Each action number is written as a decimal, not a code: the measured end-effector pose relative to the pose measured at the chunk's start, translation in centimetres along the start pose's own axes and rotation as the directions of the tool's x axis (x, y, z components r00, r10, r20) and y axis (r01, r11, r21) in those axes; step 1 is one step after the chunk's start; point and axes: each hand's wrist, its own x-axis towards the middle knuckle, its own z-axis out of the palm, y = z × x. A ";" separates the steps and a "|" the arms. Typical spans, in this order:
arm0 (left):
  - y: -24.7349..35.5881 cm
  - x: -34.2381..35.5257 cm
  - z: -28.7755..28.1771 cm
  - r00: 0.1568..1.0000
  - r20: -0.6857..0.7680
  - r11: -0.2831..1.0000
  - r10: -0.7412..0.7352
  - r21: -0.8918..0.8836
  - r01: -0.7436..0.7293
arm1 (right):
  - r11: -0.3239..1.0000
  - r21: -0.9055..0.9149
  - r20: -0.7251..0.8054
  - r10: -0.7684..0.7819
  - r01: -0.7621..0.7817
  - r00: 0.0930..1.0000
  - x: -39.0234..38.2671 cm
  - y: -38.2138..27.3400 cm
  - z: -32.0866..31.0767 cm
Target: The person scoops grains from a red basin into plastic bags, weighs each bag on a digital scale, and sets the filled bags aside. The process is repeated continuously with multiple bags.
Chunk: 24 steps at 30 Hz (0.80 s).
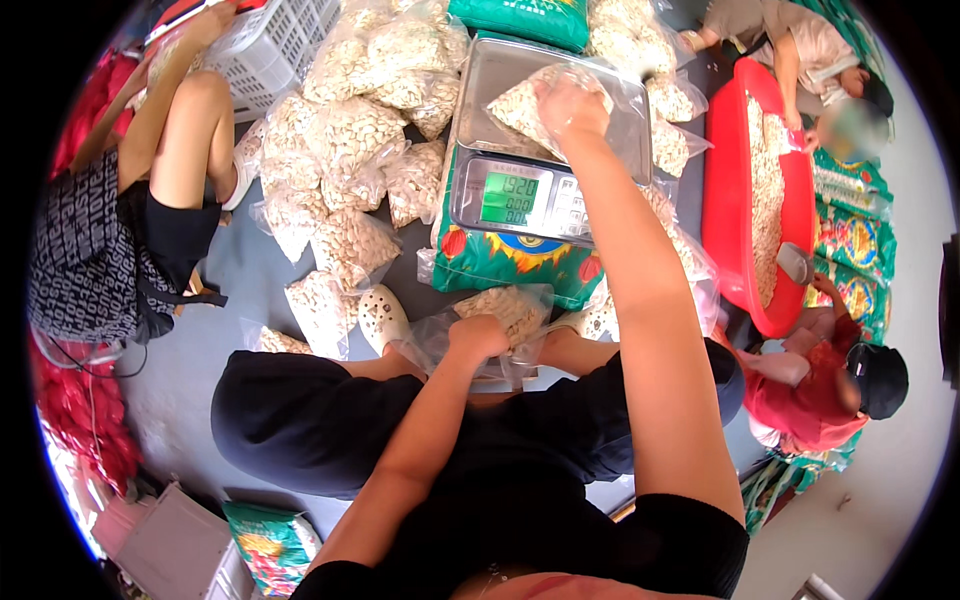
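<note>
My right hand (572,112) grips a clear bag of pale seeds (522,108) on the steel pan (625,120) of a digital scale (545,205) with a lit display. The scale rests on a green printed sack (515,275). Low between my knees, my left hand (478,335) is closed on an open plastic bag (505,310) with pale seeds in it. Many filled bags (345,145) are piled left of the scale, with more (675,95) to its right.
A person (130,230) sits at left beside a white crate (265,55). At right, two people (775,35) (800,390) work at a red tub (730,200) of seeds, one holding a scoop (793,262). Green sacks (855,230) lie behind it; a grey bin (170,550) stands lower left.
</note>
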 end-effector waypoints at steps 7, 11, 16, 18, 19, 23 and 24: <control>-0.1 0.6 0.1 0.999 0.020 0.999 -0.037 0.028 0.036 | 0.970 0.215 -0.090 -0.098 0.116 0.991 2.7 3.3 1.2; 0.8 0.8 0.3 0.999 0.033 0.996 -0.030 0.079 0.027 | 0.896 0.442 -0.192 0.047 0.043 0.980 3.8 5.1 -0.5; 0.9 0.5 0.9 1.000 0.010 0.995 -0.026 0.101 0.025 | 0.114 0.939 0.310 0.134 -0.325 0.941 1.3 6.3 -3.6; 1.3 0.0 0.8 0.999 0.022 0.993 -0.038 0.112 0.035 | -0.023 0.931 0.365 0.058 -0.364 0.929 -0.5 6.9 -5.0; 1.4 -0.1 0.7 0.999 0.029 0.993 -0.042 0.115 0.039 | -0.031 0.935 0.354 0.018 -0.354 0.935 -1.4 7.2 -5.7; -0.3 1.5 1.7 0.999 0.014 0.992 -0.041 0.117 0.039 | 0.000 0.933 0.354 -0.199 -0.361 0.914 -5.9 8.3 -8.0; -0.5 1.7 1.9 0.999 0.019 0.993 -0.038 0.109 0.036 | 0.026 0.928 0.365 -0.259 -0.371 0.894 -7.5 8.5 -8.2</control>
